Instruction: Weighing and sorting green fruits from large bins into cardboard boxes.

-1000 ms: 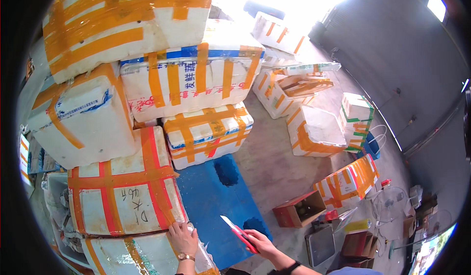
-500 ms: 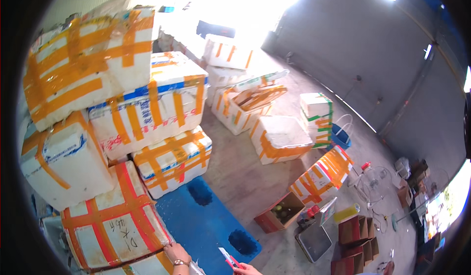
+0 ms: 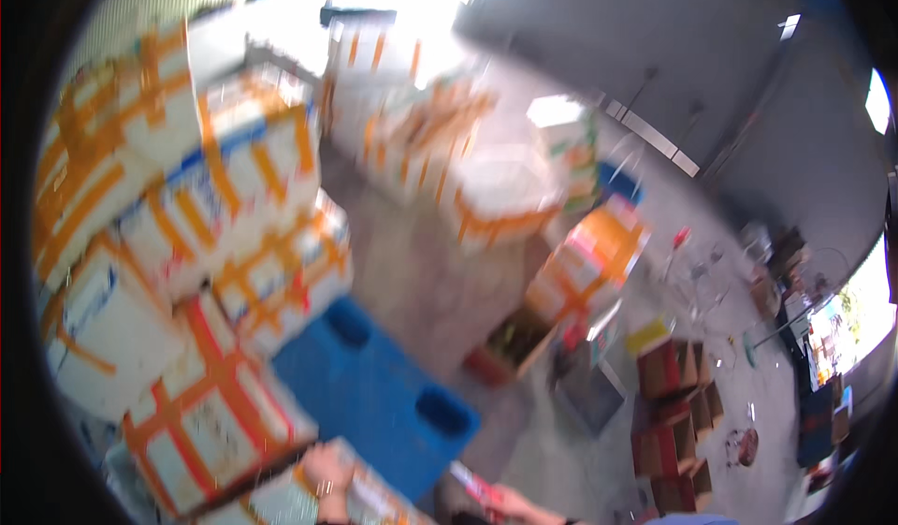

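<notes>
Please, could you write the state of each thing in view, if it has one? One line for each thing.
Left hand: on the lower box, finger shape blurred
Right hand: closed around the knife
Knife: held, blade seemingly out
Red-taped box: shut, taped
Lower box: partly out of view, cannot tell
Carton: open, green things inside
Pallet: lying flat

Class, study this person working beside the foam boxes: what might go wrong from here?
The red-handled cutter, its pale blade exposed, held in the right-hand grip, could slip and nick the left-hand grip beside the white foam box bound with red and orange tape.
The dark hollows in the blue plastic pallet might catch a foot stepping there.
</notes>
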The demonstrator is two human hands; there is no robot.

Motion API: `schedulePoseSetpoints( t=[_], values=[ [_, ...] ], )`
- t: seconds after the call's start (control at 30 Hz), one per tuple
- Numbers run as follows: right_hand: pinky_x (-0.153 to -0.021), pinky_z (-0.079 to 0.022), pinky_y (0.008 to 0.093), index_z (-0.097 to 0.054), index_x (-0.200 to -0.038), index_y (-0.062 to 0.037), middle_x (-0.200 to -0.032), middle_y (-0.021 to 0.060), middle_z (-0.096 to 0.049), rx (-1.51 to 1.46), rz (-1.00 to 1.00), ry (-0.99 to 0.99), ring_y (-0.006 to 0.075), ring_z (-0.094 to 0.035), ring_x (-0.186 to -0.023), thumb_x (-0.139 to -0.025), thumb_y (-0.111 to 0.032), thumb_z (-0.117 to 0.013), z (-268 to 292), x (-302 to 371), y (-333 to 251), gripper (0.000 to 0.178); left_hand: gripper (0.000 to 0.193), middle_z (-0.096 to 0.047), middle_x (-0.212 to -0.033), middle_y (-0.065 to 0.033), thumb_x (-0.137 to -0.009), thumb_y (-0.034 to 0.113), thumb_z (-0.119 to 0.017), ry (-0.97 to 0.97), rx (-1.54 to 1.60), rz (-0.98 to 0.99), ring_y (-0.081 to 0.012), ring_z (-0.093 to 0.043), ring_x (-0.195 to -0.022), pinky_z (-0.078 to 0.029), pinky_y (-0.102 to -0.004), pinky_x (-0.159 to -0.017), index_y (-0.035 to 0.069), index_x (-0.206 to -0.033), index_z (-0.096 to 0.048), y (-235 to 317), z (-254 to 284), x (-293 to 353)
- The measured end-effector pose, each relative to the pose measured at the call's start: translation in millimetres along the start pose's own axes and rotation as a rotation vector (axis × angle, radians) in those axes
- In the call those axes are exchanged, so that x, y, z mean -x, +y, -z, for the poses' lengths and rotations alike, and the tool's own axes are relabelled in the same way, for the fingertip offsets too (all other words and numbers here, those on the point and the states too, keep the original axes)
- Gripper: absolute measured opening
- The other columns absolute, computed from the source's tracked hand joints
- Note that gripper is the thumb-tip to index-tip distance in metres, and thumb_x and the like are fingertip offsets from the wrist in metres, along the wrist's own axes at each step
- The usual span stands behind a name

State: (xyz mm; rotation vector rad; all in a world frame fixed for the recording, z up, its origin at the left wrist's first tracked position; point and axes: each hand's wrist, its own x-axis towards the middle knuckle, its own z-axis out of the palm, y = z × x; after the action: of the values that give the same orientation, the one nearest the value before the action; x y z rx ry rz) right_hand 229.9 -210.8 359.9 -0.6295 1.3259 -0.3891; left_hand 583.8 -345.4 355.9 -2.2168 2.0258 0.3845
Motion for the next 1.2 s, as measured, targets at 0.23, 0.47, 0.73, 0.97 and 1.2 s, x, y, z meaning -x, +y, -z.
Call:
schedulePoseSetpoints(
  t=[0.23, 0.47, 0.73, 0.97, 1.2],
  values=[
    [-0.046, -0.047, 0.0252, -0.053, -0.114, -0.0093, -0.071, 0.0036, -0.058, -0.074, -0.165, -0.013, 0.0104, -0.055, -0.051, -0.094, -0.028, -0.054, 21, -33, 29, 0.027, 0.031, -0.066, -0.091, -0.0108, -0.067, 0.034, -0.067, -0.270, 0.132, 0.067, -0.0283, -0.060, -0.092, -0.049, -0.0396, -0.080, 0.010, -0.086, -0.070, 12, -36, -26],
    [-0.060, -0.051, 0.0300, -0.050, -0.131, -0.0144, -0.086, 0.0079, -0.065, 0.147, 0.247, -0.219, 0.0155, -0.062, -0.063, -0.090, -0.028, -0.058, -17, -87, 7, 0.044, 0.029, -0.066, -0.088, -0.0149, -0.075, 0.030, -0.063, -0.517, 0.372, 0.153, -0.0296, -0.062, -0.086, -0.047, -0.0368, -0.079, 0.003, -0.086, -0.068, -5, -39, -39],
    [-0.068, -0.050, 0.0332, -0.057, -0.124, -0.0143, -0.092, 0.0105, -0.067, 0.109, 0.223, -0.397, 0.0196, -0.064, -0.078, -0.085, -0.029, -0.064, -39, -154, 10, 0.043, 0.020, -0.062, -0.088, -0.0134, -0.079, 0.018, -0.059, -0.490, 0.474, 0.121, -0.0256, -0.060, -0.086, -0.046, -0.0332, -0.079, 0.000, -0.085, -0.065, -26, -51, -37],
    [-0.067, -0.050, 0.0364, -0.060, -0.123, -0.0203, -0.087, 0.0102, -0.065, 0.356, -0.223, -0.770, 0.0207, -0.063, -0.080, -0.083, -0.030, -0.065, 9, -90, 65, 0.041, 0.020, -0.062, -0.088, -0.0131, -0.078, 0.019, -0.062, -0.479, 0.410, 0.177, -0.0236, -0.059, -0.081, -0.046, -0.0323, -0.075, 0.000, -0.087, -0.063, -3, -30, -42],
    [-0.078, -0.047, 0.0429, -0.057, -0.112, -0.0146, -0.096, 0.0134, -0.066, 0.813, 0.120, -0.676, 0.0319, -0.061, -0.093, -0.085, -0.034, -0.061, -15, -85, 84, 0.034, 0.020, -0.060, -0.103, -0.0125, -0.081, 0.018, -0.064, -0.338, 0.189, -0.700, -0.0310, -0.056, -0.101, -0.044, -0.0428, -0.087, 0.007, -0.097, -0.062, 107, -36, 70]
  ],
)
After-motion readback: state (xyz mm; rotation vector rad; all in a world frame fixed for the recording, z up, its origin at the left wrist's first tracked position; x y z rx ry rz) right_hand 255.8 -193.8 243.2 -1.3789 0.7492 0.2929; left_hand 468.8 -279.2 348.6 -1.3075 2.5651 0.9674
